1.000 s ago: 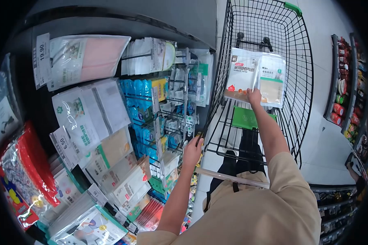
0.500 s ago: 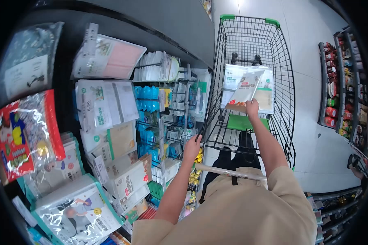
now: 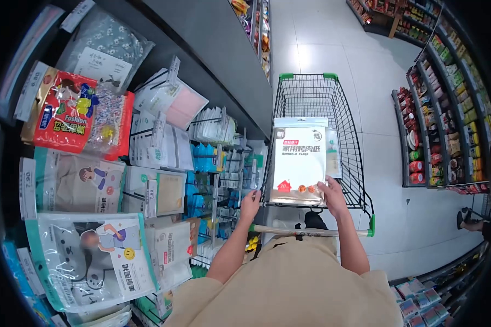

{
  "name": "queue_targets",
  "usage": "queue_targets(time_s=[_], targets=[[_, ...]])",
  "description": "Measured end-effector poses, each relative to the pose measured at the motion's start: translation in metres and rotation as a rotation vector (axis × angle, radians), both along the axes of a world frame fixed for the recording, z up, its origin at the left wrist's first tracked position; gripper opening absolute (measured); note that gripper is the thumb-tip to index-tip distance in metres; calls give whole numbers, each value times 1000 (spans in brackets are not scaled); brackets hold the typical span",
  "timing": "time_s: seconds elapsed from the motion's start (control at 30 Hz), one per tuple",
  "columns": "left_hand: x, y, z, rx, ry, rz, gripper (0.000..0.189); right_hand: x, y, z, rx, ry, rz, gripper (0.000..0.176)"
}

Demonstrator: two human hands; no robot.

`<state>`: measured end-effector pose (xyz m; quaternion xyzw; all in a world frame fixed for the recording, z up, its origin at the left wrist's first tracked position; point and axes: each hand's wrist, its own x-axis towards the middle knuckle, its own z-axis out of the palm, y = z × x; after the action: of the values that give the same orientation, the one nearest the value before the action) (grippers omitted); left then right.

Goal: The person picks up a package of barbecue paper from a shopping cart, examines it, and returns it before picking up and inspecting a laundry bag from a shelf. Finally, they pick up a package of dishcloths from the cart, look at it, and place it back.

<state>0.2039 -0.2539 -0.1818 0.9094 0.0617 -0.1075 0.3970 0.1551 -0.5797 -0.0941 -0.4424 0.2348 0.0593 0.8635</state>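
My right hand (image 3: 335,196) pinches the lower right corner of a flat pack of barbecue paper (image 3: 300,155). The pack faces up, over the rear part of the black wire shopping cart (image 3: 348,125). Its front is white and silvery, with a red house print near the bottom. Beneath it, partly hidden, another clear-and-white packet (image 3: 333,155) lies in the cart. At the cart's left rear corner, my left hand (image 3: 250,203) is closed at the wire rim; its fingertips show only partly.
On the left, a rack holds hanging packets, among them a red bag (image 3: 65,111) and an apron pack (image 3: 95,259). Shelves of packaged goods (image 3: 447,109) line the right side. A pale tiled floor (image 3: 373,98) runs ahead. Part of another person (image 3: 472,222) shows at right.
The barbecue paper pack has turned from tilted to front-up and moved left and nearer. My right hand has shifted to its lower right corner. My view has swung, so the rack appears farther right.
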Motion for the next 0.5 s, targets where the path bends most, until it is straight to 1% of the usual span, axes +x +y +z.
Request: queue_targets(time_s=[0.03,0.07,0.13,0.17,0.2,0.27,0.3,0.33,0.4,0.43,0.47,0.5], targets=[[1,-1,3,34,44,29,44,-8,-2,-10,-86,6,62,29],[1,-1,6,25,36,30,44,-12,-1,-7,-95,-2,64,29],[-1,1,13,-189,-88,93,42,-18,9,13,-34,-54,150,28],[2,9,2,-323,-87,89,50,-18,17,26,-39,-60,148,27],[1,6,17,-327,-93,99,50,-19,20,30,-44,-65,159,27],[-3,-6,81,-1067,44,434,61,-20,28,33,-112,-87,351,26],[-6,-2,104,-1265,40,392,65,-19,33,31,-137,-99,431,25],[-9,5,115,-1263,16,430,65,-18,40,34,-131,-100,472,25],[-16,24,133,-1402,-69,371,53,-12,55,40,-202,-179,671,25],[-22,32,146,-1379,-145,506,40,-10,66,38,-196,-182,715,25],[-31,47,145,-1377,-169,539,40,-8,79,35,-189,-223,728,23],[-39,64,143,-1352,-201,568,35,-7,90,34,-184,-264,733,21]])
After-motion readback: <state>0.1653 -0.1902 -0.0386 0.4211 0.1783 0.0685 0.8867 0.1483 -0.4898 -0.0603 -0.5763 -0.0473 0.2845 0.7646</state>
